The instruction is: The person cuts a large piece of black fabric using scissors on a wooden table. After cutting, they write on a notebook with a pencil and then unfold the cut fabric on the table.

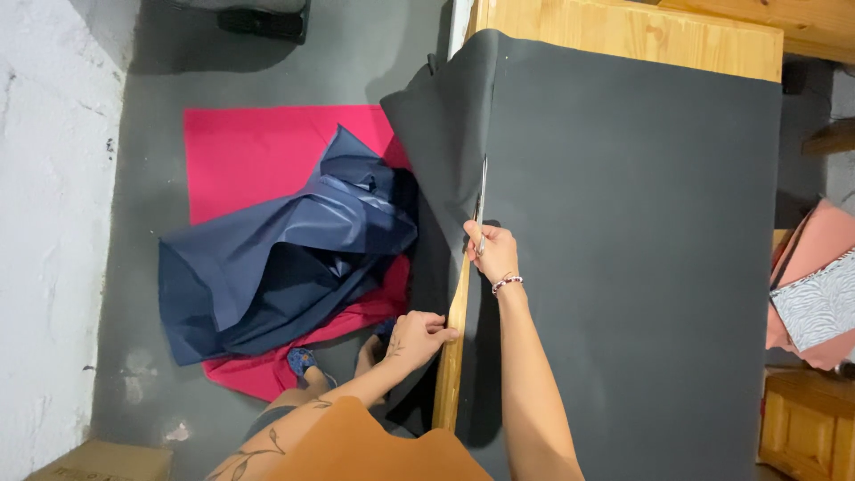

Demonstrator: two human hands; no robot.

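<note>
Grey concrete floor [142, 223] runs along the left of the wooden table [623, 36], and nearly all of that table lies under a large dark grey sheet [641, 267] whose left part hangs over the table's edge. At that edge I see my right hand [492, 251] closed around scissors [482, 200], blades along the sheet's fold line, while my left hand [419, 337] pinches the hanging flap just below. Left of the table, crumpled navy fabric [285, 258] lies on a red cloth [240, 151].

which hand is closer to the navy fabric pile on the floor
Left. The left hand grips the hanging dark cloth just beside the navy fabric pile; the right hand, holding scissors, is farther over the table.
</note>
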